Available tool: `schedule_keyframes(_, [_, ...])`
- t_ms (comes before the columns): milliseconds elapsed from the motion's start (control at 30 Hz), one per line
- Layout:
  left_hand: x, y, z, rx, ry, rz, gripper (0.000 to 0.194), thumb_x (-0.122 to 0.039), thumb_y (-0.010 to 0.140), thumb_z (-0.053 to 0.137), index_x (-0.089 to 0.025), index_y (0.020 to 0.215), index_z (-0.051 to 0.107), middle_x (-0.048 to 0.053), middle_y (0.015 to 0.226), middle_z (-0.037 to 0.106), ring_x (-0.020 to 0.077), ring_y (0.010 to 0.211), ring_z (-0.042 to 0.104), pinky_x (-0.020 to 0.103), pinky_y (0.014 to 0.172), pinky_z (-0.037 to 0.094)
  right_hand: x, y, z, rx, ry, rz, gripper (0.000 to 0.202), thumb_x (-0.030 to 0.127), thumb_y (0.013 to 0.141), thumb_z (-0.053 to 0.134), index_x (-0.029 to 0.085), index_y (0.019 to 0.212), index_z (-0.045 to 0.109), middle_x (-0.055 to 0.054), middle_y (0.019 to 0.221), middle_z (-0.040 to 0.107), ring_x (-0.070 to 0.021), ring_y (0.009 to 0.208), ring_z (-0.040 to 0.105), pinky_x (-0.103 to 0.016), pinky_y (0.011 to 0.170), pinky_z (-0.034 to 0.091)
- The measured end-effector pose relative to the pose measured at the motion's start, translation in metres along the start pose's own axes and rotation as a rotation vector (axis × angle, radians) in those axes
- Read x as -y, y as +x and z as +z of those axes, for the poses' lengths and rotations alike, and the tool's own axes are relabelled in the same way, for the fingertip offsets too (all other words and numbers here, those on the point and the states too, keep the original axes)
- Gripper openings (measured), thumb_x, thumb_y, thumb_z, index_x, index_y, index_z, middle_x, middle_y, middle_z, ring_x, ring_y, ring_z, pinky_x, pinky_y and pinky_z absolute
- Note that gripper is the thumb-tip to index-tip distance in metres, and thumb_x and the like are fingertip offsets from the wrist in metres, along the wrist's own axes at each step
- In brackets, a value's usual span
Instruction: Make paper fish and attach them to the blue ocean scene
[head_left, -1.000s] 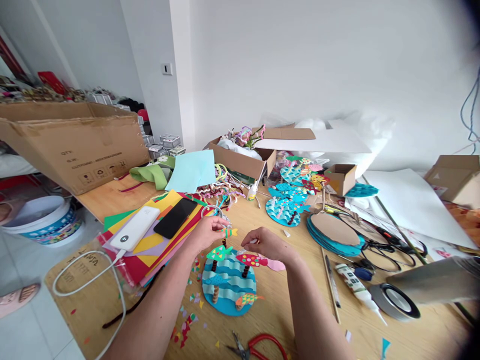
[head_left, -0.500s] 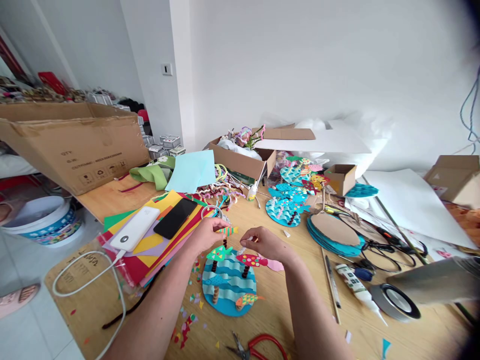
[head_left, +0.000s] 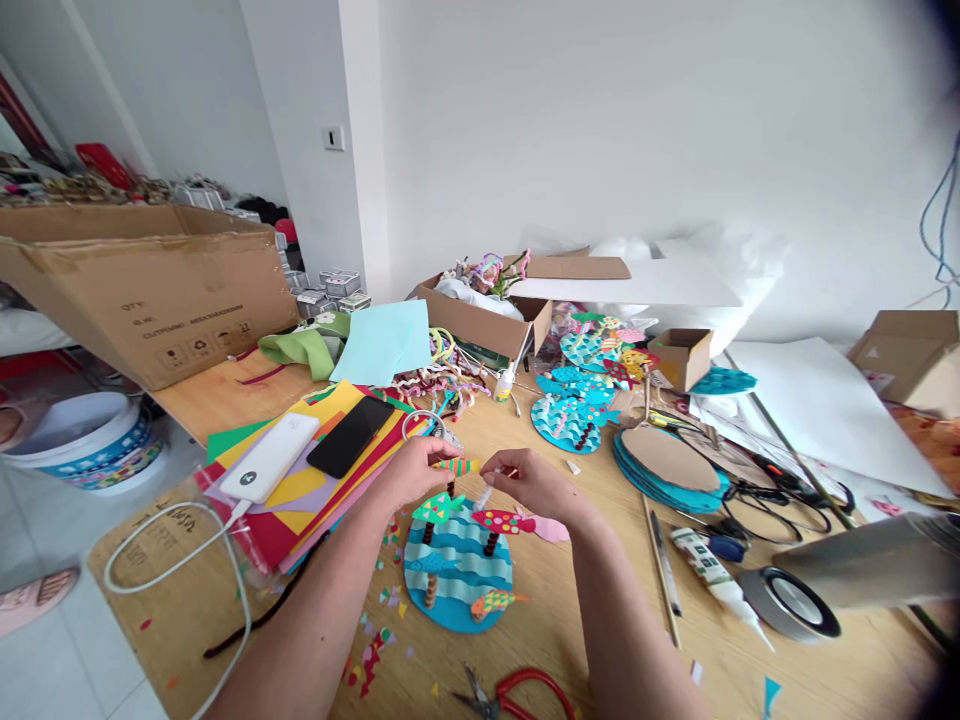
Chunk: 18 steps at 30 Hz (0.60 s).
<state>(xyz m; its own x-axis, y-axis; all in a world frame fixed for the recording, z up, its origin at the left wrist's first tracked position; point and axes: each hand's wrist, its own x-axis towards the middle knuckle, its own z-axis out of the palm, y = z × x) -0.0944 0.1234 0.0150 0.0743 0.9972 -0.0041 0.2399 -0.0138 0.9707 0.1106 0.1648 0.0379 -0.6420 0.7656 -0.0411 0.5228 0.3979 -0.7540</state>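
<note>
My left hand (head_left: pixel 416 472) pinches a striped orange and green paper fish (head_left: pixel 455 465) by its left end, over the far side of a round blue base (head_left: pixel 459 618) with wavy paper strips. The fingertips of my right hand (head_left: pixel 534 482) are closed right at the fish's yellow end; whether they grip it is not clear. A whitish stem (head_left: pixel 484 496) shows beneath them. Other fish stand on fuzzy stems on the base: a green fish (head_left: pixel 438 508), a red dotted fish (head_left: pixel 501 521) with a pink tail, a blue fish (head_left: pixel 433 563) and an orange fish (head_left: pixel 493 601).
Red-handled pliers (head_left: pixel 529 685) lie at the near edge, with paper scraps (head_left: pixel 373 660) left of the base. Colored sheets carry a power bank (head_left: pixel 271 455) and a phone (head_left: pixel 350 437). On the right are stacked discs (head_left: pixel 671 462), a glue bottle (head_left: pixel 716 575) and a tape roll (head_left: pixel 791 603).
The striped fish has shifted slightly right, and my right fingertips have risen to its yellow end. The base and its other fish stay in place.
</note>
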Motion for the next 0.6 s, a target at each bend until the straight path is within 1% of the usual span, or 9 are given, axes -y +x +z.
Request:
schedule_keyframes(67, [-0.0017, -0.0008, 0.0007, 0.000, -0.017, -0.003, 0.033, -0.006, 0.063, 0.063, -0.014, 0.095, 0.069, 0.008, 0.098, 0.072, 0.0225, 0.098, 0.065, 0.032, 0.085, 0.050, 0.0000, -0.0006, -0.0009, 0.000, -0.009, 0.014, 0.021, 0.033, 0.081, 0.055, 0.017, 0.082, 0.068, -0.005, 0.081, 0.070, -0.0159, 0.072, 0.061, -0.027, 0.064, 0.044])
schedule_keyframes(133, [-0.0029, -0.0011, 0.0012, -0.006, -0.028, -0.008, 0.035, -0.006, 0.063, 0.063, -0.014, 0.096, 0.068, 0.009, 0.101, 0.071, 0.0229, 0.100, 0.065, 0.032, 0.085, 0.050, 0.0001, -0.0013, -0.0016, 0.003, -0.017, 0.024, 0.021, 0.034, 0.081, 0.055, 0.017, 0.082, 0.067, -0.005, 0.078, 0.069, -0.0160, 0.070, 0.059, -0.027, 0.062, 0.043])
schedule_keyframes(233, [-0.0038, -0.0003, 0.0020, -0.020, -0.028, -0.013, 0.035, -0.006, 0.062, 0.065, -0.014, 0.096, 0.068, 0.010, 0.099, 0.071, 0.0236, 0.099, 0.065, 0.034, 0.085, 0.051, 0.0001, -0.0025, -0.0025, 0.012, -0.017, 0.028, 0.022, 0.036, 0.081, 0.056, 0.017, 0.083, 0.066, -0.005, 0.079, 0.068, -0.0156, 0.070, 0.058, -0.026, 0.062, 0.042])
schedule_keyframes(333, [-0.0040, 0.0007, 0.0028, -0.032, -0.015, -0.013, 0.034, -0.004, 0.061, 0.065, -0.013, 0.094, 0.068, 0.010, 0.098, 0.071, 0.0237, 0.100, 0.065, 0.034, 0.087, 0.050, -0.0008, -0.0030, -0.0035, 0.017, -0.010, 0.026, 0.028, 0.043, 0.081, 0.056, 0.017, 0.083, 0.065, -0.004, 0.076, 0.066, -0.0147, 0.067, 0.056, -0.026, 0.059, 0.041])
schedule_keyframes(433, [-0.0039, 0.0011, 0.0035, -0.040, 0.009, -0.014, 0.034, -0.005, 0.061, 0.066, -0.013, 0.095, 0.068, 0.010, 0.099, 0.071, 0.0238, 0.099, 0.065, 0.033, 0.085, 0.051, -0.0031, -0.0020, -0.0044, 0.022, 0.023, 0.021, 0.041, 0.053, 0.085, 0.046, 0.016, 0.079, 0.063, -0.004, 0.073, 0.064, -0.0139, 0.064, 0.054, -0.025, 0.057, 0.041])
schedule_keyframes(533, [-0.0031, 0.0010, 0.0036, -0.049, 0.042, -0.014, 0.035, -0.007, 0.062, 0.067, -0.012, 0.096, 0.068, 0.010, 0.097, 0.071, 0.0237, 0.096, 0.066, 0.032, 0.082, 0.052, -0.0056, -0.0006, -0.0049, 0.033, 0.067, 0.015, 0.052, 0.057, 0.089, 0.032, 0.015, 0.079, 0.062, -0.006, 0.077, 0.065, -0.0137, 0.066, 0.056, -0.025, 0.060, 0.044])
schedule_keyframes(600, [-0.0024, 0.0008, 0.0033, -0.057, 0.064, -0.011, 0.035, -0.009, 0.062, 0.068, -0.013, 0.097, 0.068, 0.010, 0.096, 0.071, 0.0231, 0.094, 0.066, 0.031, 0.080, 0.052, -0.0067, -0.0004, -0.0049, 0.042, 0.080, 0.015, 0.054, 0.058, 0.089, 0.032, 0.015, 0.079, 0.062, -0.006, 0.076, 0.065, -0.0136, 0.065, 0.056, -0.025, 0.058, 0.043])
